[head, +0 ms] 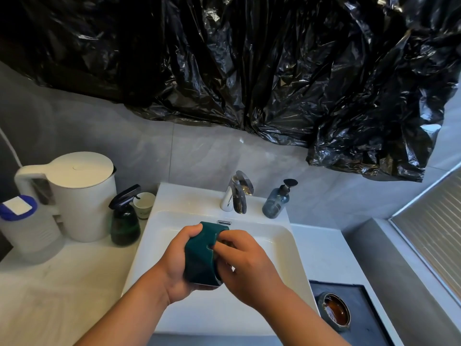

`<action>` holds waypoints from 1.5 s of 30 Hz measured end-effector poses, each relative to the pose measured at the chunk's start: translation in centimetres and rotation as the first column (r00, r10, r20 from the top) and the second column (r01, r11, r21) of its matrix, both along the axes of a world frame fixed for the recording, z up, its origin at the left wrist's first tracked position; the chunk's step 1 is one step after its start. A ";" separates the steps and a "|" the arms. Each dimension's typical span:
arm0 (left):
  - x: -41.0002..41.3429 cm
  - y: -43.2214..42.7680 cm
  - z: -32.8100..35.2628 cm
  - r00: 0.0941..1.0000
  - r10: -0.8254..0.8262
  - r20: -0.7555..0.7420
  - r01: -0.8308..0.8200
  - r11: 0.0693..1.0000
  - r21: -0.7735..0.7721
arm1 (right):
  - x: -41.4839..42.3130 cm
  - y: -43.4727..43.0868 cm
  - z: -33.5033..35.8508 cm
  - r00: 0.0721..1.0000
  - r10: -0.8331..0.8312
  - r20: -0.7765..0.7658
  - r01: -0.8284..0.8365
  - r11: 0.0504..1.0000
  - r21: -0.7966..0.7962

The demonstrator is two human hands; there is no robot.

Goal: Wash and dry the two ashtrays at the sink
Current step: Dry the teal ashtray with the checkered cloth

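Over the white sink basin point(282, 236) I hold a dark green faceted ashtray point(203, 255) tilted on its side. My left hand point(178, 265) grips its outer wall from the left. My right hand point(245, 263) curls round its right rim, fingers reaching into the hollow, which is hidden from me. A second ashtray point(335, 311), round with a brown glossy inside, sits on a dark tray point(369, 318) on the counter at the lower right. The chrome faucet point(239, 193) stands behind the basin; no water runs.
A blue soap pump bottle point(275, 202) stands right of the faucet. Left of the sink are a dark green spray bottle point(124, 221), a small cup point(144, 204), a white kettle point(79, 196) and a plastic container point(27, 228). Black plastic sheeting point(249, 71) hangs above.
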State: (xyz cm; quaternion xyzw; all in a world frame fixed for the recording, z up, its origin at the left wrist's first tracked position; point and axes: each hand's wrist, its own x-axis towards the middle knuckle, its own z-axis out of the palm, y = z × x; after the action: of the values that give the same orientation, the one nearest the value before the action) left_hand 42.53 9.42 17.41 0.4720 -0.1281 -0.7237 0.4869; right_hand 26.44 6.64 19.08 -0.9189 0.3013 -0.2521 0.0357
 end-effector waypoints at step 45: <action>0.2 0.9 -0.6 0.988 0.055 0.146 -0.019 0.971 -0.240 | -1.3 1.1 2.0 0.682 -0.708 0.182 -0.048 0.205 0.978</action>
State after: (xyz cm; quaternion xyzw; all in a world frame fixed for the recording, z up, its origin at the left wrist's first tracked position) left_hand 42.72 10.30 16.81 0.4663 -0.2417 -0.6558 0.5423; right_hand 25.17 7.74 21.03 -0.4757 0.5636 -0.3066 0.6017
